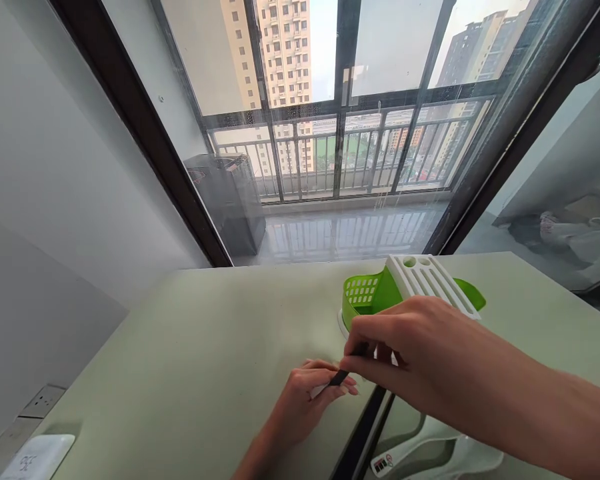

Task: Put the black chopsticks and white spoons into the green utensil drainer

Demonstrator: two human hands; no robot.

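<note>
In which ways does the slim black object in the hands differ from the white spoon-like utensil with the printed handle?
In colour, the slim black object is dark, but the white spoon-like utensil is pale, with print near its handle end. The object is held by the right hand and left hand, while the utensil lies on the pale green table. Both slant from lower left to upper right in the picture.

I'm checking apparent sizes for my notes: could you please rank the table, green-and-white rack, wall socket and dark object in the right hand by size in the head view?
1. Table
2. Green-and-white rack
3. Wall socket
Unsure, so unranked: dark object; the right hand hides part of it.
</note>
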